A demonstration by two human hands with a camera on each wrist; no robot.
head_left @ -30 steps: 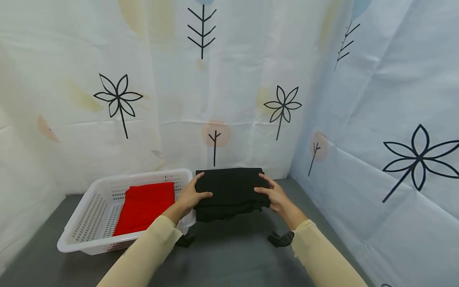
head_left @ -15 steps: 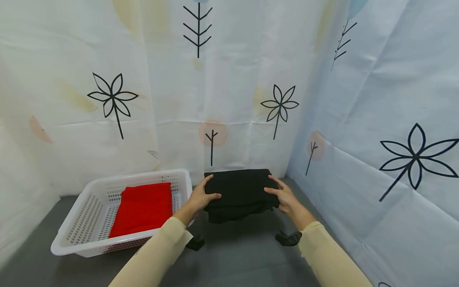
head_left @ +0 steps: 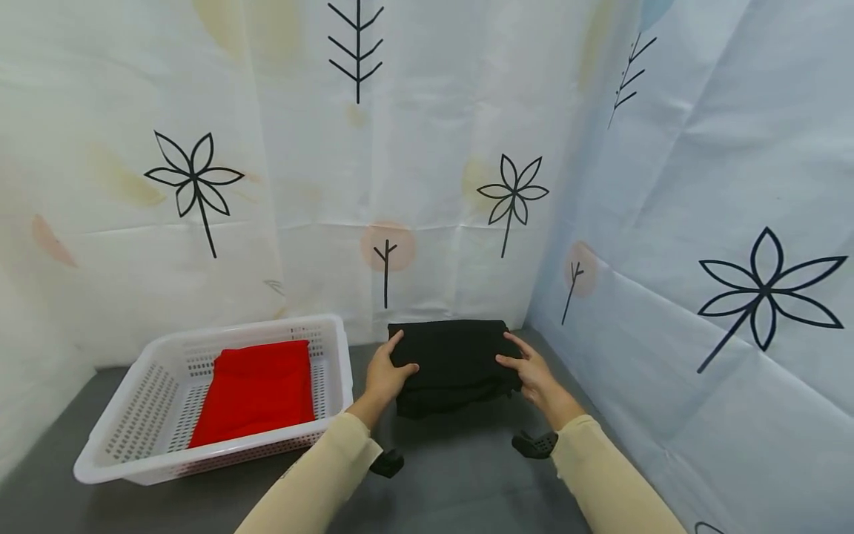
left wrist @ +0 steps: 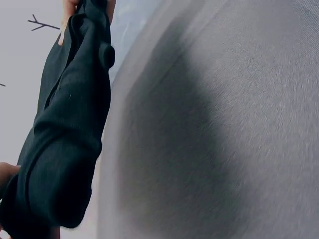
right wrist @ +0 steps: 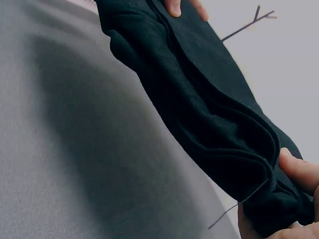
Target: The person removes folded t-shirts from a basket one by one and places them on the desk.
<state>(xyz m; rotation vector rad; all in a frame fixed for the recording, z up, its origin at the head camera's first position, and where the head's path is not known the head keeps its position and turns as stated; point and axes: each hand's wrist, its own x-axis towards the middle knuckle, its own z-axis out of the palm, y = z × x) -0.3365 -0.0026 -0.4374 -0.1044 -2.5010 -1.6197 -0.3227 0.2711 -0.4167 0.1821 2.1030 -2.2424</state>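
Observation:
A folded black cloth (head_left: 454,356) hangs above the grey table, held between both hands. My left hand (head_left: 385,374) grips its left end, thumb on top. At the opposite end my right hand (head_left: 534,373) does the same, with the thumb and a finger showing over the top face. In the left wrist view the black cloth (left wrist: 70,114) shows thick, layered folds above its shadow. The right wrist view has the layered edge of the cloth (right wrist: 199,114), a loose thread, and the right thumb (right wrist: 299,167) pressing on it. The fingers underneath are mostly hidden.
A white perforated plastic basket (head_left: 160,463) stands on the grey table (head_left: 460,489) at the left, with a folded red cloth (head_left: 260,393) inside. Patterned white curtains (head_left: 434,148) close off the back and right sides.
Both hands have carried the black cloth rightward, away from the basket; it now sits clear of the rim. The view has turned slightly right. The red cloth stays in the basket.

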